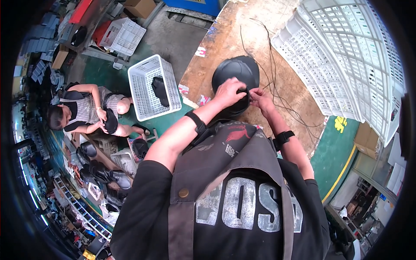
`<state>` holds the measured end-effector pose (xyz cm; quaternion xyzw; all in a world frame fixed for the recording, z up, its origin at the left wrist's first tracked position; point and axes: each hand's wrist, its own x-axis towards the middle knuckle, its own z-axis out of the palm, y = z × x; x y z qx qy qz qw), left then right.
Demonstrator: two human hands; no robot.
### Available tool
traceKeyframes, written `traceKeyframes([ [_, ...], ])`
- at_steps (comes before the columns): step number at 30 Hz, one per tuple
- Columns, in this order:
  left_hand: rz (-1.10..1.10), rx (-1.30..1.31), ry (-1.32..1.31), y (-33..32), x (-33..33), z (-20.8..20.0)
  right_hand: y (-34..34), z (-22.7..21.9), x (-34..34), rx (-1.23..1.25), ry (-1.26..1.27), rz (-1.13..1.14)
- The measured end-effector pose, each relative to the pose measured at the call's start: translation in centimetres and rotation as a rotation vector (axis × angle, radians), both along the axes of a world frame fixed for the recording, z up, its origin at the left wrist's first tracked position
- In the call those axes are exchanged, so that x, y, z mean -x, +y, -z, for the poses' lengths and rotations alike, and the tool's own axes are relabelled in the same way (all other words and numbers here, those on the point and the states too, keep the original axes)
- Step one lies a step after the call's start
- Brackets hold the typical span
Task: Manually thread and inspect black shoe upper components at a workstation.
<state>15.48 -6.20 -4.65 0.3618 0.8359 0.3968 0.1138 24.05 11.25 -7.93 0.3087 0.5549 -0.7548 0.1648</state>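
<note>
A glossy black dome-shaped piece, like a helmet shell [232, 71], rests on the wooden table close in front of me. My left hand [231, 92] is closed on the near edge of the black work, fingers curled over a dark rim or strap. Just to its right, my right hand [262, 100] pinches at the same edge with thumb and fingers together. What lies between those right fingertips is too small to make out. Below my hands, part of the black work is hidden by my left forearm and apron [229, 141].
Thin dark cords [277, 102] trail over the wooden tabletop [299, 84]. Stacked white plastic baskets [323, 52] lean at the right. To the left stands a white crate [136, 97] with black pieces inside; beyond it a seated person [91, 108] holds a black piece.
</note>
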Motion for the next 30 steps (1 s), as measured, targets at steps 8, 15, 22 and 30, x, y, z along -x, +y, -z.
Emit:
traceKeyframes([
  [8,-0.054,0.123,0.224,-2.3,0.0,-1.0,4.5,-2.1,0.0,0.114,0.201,0.543],
  [15,-0.092,0.104,0.189,-4.0,0.5,0.7,13.6,-2.6,-1.5,0.5,0.513,1.105],
  [22,-0.279,-0.065,-0.58,-5.5,1.8,2.9,5.7,-6.5,2.0,-0.017,0.356,0.671],
  [30,-0.308,-0.21,-0.942,-6.6,2.6,3.3,-5.6,-4.5,4.5,-0.734,0.359,-0.475],
])
